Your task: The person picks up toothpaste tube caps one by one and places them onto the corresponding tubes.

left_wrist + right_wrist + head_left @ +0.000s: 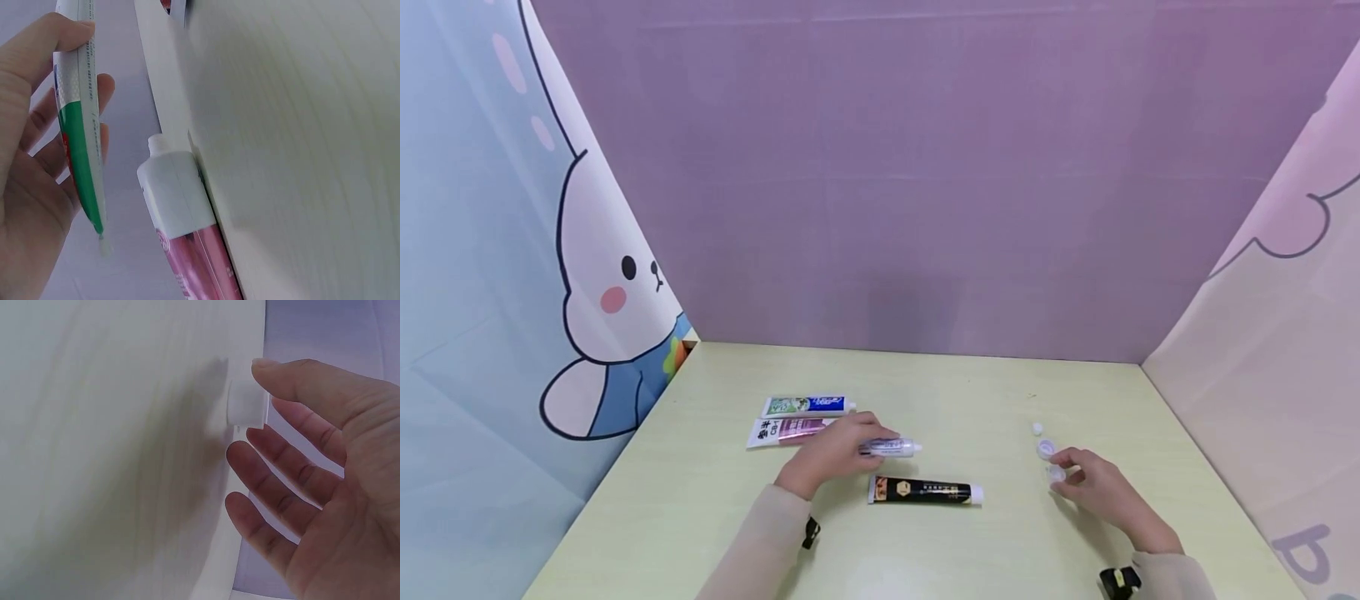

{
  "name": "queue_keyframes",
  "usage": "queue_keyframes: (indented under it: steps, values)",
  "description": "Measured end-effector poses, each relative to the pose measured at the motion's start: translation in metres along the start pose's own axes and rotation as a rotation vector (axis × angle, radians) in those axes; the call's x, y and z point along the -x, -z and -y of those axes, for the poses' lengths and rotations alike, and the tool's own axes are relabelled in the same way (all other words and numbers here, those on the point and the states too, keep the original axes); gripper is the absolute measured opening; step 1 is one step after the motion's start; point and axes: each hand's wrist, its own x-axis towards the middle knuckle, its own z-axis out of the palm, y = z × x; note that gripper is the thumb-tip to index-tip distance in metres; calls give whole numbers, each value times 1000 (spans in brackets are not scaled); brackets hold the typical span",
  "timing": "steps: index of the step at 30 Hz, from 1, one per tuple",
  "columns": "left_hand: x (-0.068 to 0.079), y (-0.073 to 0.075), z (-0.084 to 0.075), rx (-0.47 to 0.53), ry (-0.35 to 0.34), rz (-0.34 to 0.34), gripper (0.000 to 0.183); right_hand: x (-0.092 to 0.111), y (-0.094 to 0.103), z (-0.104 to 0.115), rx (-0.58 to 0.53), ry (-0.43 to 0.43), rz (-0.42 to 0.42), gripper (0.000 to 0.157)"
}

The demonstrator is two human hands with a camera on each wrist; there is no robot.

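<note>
My left hand (842, 450) grips a white and green toothpaste tube (80, 125), thumb on one side and fingers on the other. Its bare nozzle points right in the head view. Beside that hand lies a pink and white toothpaste tube (181, 203), also uncapped, partly hidden by the hand in the head view. At the right, my right hand (1097, 487) has thumb and index finger at a white cap (245, 403) low over the table, pinching it. Its other fingers are loosely bent. Just beyond are another round cap (1046, 449) and a smaller white cap (1037, 428).
A green and blue toothpaste tube (805, 406) lies behind the pink one. A black toothpaste tube (925, 491) with a white cap on lies nearer, between the hands. The pale table (970, 550) meets a purple cloth (925, 208) at the back and printed cloths at both sides.
</note>
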Motion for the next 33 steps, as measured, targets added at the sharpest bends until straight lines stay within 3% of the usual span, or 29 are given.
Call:
queue_keyframes:
  steps: [5,14,24,33]
  values:
    - [-5,-5,-2,5,-13,-7,40,-3,-1,-1,-1,22,12,36]
    - [-15,-13,-7,59,-54,9,39,-4,-3,4,15,-18,38,30]
    - [-19,-12,-18,48,-56,41,42,-4,-5,3,10,-41,42,24]
    - [-21,-14,-15,62,-83,36,46,-2,-4,5,23,-52,42,23]
